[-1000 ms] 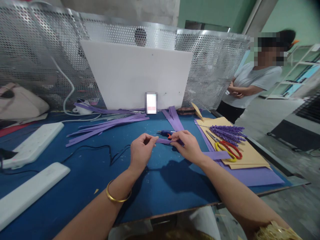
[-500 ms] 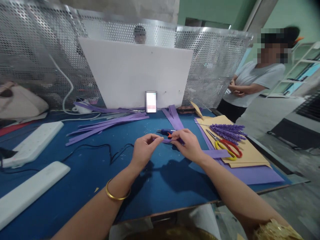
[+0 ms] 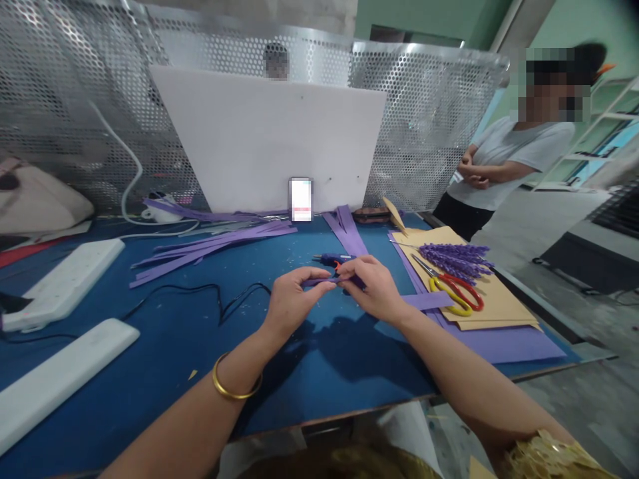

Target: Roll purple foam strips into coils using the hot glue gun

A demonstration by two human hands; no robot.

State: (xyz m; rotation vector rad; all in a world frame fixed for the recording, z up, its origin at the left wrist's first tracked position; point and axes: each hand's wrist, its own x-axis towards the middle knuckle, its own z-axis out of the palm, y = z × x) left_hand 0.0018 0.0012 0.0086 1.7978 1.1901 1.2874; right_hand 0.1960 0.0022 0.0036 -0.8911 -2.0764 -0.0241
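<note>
Between my two hands runs a thin purple paper strip (image 3: 319, 282), held above the blue table. My left hand (image 3: 295, 296) pinches it between thumb and fingertips. My right hand (image 3: 372, 286) grips its other part close by, fingers bent; a wider purple tail (image 3: 429, 301) sticks out beyond the right wrist, and I cannot tell whether it is the same strip. Just behind my hands lies a blue glue gun (image 3: 333, 259) with an orange trigger, partly hidden by the right hand. Further back, more purple strips (image 3: 344, 229) lie fanned out.
Scissors (image 3: 456, 293) and purple flower sprigs (image 3: 456, 259) rest on brown paper (image 3: 499, 309) at the right. Purple strips (image 3: 214, 247), a black cord (image 3: 219, 303) and white power strips (image 3: 74, 276) lie left. A phone (image 3: 301, 199) leans on a white board (image 3: 269, 140). A person (image 3: 509, 153) stands right.
My left hand has shifted slightly right along the strip, nearer my right hand, and a piece of the strip now shows inside its grasp. The view has tilted a little.
</note>
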